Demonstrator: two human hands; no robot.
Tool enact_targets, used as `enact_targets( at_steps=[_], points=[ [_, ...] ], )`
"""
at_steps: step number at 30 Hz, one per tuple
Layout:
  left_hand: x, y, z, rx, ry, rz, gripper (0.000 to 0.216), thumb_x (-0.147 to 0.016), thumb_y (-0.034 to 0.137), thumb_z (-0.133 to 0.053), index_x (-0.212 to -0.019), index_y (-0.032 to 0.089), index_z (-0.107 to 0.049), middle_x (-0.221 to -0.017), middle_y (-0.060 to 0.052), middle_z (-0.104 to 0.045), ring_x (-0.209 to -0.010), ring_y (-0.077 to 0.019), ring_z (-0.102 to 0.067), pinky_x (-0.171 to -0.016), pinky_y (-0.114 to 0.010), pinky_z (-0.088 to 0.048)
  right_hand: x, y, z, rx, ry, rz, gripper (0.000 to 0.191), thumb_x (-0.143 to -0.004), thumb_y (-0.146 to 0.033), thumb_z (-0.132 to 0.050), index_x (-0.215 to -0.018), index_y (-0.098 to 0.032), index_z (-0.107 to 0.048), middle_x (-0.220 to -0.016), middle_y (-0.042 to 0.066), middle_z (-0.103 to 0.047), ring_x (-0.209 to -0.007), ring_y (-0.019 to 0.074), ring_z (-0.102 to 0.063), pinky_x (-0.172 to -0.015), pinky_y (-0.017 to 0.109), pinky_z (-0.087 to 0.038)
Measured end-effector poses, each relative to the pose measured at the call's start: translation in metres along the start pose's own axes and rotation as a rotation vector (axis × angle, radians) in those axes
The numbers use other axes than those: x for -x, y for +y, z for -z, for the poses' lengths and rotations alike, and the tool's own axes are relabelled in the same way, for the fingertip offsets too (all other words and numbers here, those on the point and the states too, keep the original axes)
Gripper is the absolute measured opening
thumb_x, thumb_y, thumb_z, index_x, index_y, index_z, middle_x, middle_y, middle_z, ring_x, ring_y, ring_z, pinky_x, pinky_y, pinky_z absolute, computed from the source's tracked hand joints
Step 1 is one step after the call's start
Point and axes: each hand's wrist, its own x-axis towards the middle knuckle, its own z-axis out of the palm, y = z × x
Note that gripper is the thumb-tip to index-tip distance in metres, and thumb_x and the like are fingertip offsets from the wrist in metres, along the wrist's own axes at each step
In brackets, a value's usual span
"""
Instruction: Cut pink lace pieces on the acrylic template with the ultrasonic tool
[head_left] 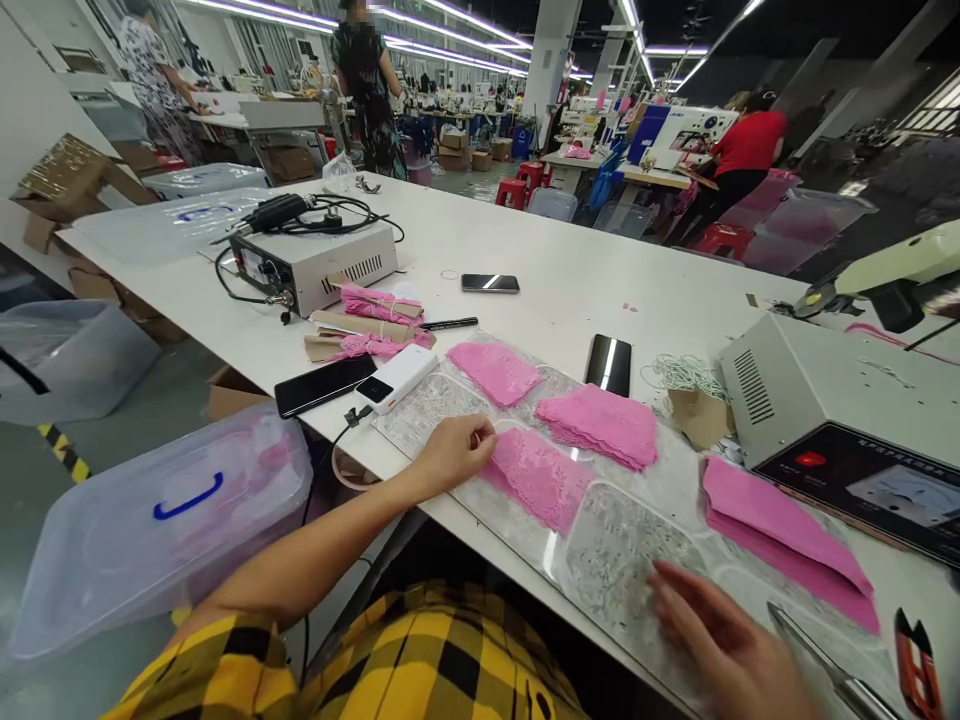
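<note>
My left hand [455,455] is closed at the left corner of a pink lace piece [544,482], thumb and fingertips pinched together at its edge. That piece lies on a clear-covered, grey-patterned board [622,545]. My right hand [724,645], slightly blurred, hovers over the board's near right part, fingers loosely stretched and nothing visible in them. Behind the lace piece are a pink lace stack [600,425] and another pink lace pile [495,372]. Folded plain pink fabric [784,540] lies to the right. Tweezers [832,665] and red-handled thread snips [916,665] are beside my right hand.
A white power bank [396,378], a black phone [322,385] and tied pink bundles [375,340] lie left. Control boxes [322,260] stand left and right, with a dark phone [609,365] between. A lidded plastic bin [165,530] sits below. Other people work beyond.
</note>
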Motion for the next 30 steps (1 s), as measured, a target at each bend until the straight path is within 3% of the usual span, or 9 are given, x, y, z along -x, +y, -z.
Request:
enact_targets(
  at_steps=[4, 7, 11, 14, 17, 20, 24, 30],
  points=[
    [0.010, -0.003, 0.006, -0.106, 0.050, -0.040, 0.009, -0.080, 0.015, -0.058, -0.072, 0.017, -0.062, -0.074, -0.001, -0.065, -0.073, -0.0153, -0.059, -0.071, -0.028, -0.044, -0.068, -0.031, -0.026, 0.194, 0.003, 0.050, 0.048, -0.066, -0.064, -0.058, -0.089, -0.024, -0.073, -0.074, 0.004, -0.073, -0.057, 0.0207, -0.066, -0.051, 0.030, -0.054],
    [0.018, -0.008, 0.006, -0.177, 0.087, -0.049, 0.008, -0.080, 0.013, -0.060, -0.074, 0.018, -0.062, -0.088, -0.004, -0.069, -0.089, -0.0197, -0.062, -0.085, -0.035, -0.043, -0.085, -0.042, -0.043, 0.250, -0.035, 0.190, 0.043, -0.068, -0.060, -0.058, -0.090, -0.025, -0.072, -0.078, 0.003, -0.072, -0.056, 0.0183, -0.065, -0.050, 0.029, -0.052],
    [0.028, -0.017, 0.002, -0.223, 0.127, -0.059, 0.008, -0.082, 0.013, -0.060, -0.075, 0.018, -0.061, -0.098, -0.006, -0.069, -0.099, -0.0234, -0.061, -0.093, -0.043, -0.040, -0.068, -0.046, -0.055, 0.169, -0.096, 0.468, 0.032, -0.080, -0.050, -0.058, -0.094, -0.024, -0.071, -0.081, 0.003, -0.070, -0.054, 0.0130, -0.061, -0.052, 0.025, -0.053],
    [0.031, -0.023, 0.000, -0.234, 0.127, -0.088, 0.008, -0.085, 0.014, -0.057, -0.079, 0.018, -0.062, -0.100, -0.007, -0.069, -0.100, -0.0239, -0.061, -0.094, -0.044, -0.041, -0.051, -0.048, -0.060, 0.148, -0.145, 0.721, 0.022, -0.087, -0.039, -0.058, -0.099, -0.025, -0.070, -0.092, 0.004, -0.070, -0.071, 0.0138, -0.067, -0.062, 0.023, -0.056],
    [0.033, -0.028, 0.005, -0.235, 0.101, -0.135, 0.010, -0.086, 0.016, -0.058, -0.094, 0.018, -0.064, -0.105, -0.009, -0.067, -0.104, -0.0245, -0.060, -0.095, -0.043, -0.044, -0.043, -0.050, -0.064, 0.180, -0.133, 0.884, 0.021, -0.089, -0.036, -0.058, -0.104, -0.027, -0.068, -0.095, 0.005, -0.069, -0.085, 0.0155, -0.068, -0.072, 0.024, -0.059],
    [0.034, -0.036, 0.018, -0.223, 0.018, -0.221, 0.019, -0.088, 0.019, -0.060, -0.106, 0.020, -0.065, -0.118, -0.010, -0.064, -0.110, -0.0224, -0.059, -0.097, -0.038, -0.046, -0.043, -0.051, -0.065, 0.196, -0.111, 0.944, 0.018, -0.090, -0.034, -0.057, -0.103, -0.026, -0.068, -0.092, 0.004, -0.068, -0.082, 0.0146, -0.068, -0.071, 0.023, -0.059],
    [0.029, -0.049, 0.034, -0.217, -0.135, -0.341, 0.015, -0.092, 0.028, -0.061, -0.103, 0.024, -0.071, -0.130, -0.009, -0.059, -0.118, -0.0216, -0.057, -0.103, -0.035, -0.044, -0.047, -0.048, -0.068, 0.195, -0.091, 0.970, 0.016, -0.090, -0.031, -0.057, -0.100, -0.026, -0.068, -0.089, 0.005, -0.068, -0.078, 0.0152, -0.068, -0.068, 0.024, -0.059],
    [0.012, -0.046, 0.036, -0.237, -0.238, -0.394, 0.016, -0.094, 0.024, -0.057, -0.090, 0.022, -0.072, -0.121, -0.011, -0.064, -0.111, -0.0227, -0.061, -0.101, -0.037, -0.044, -0.051, -0.040, -0.074, 0.141, -0.046, 0.982, 0.015, -0.091, -0.028, -0.054, -0.092, -0.026, -0.070, -0.084, 0.003, -0.070, -0.074, 0.0150, -0.069, -0.067, 0.023, -0.058]
  ],
)
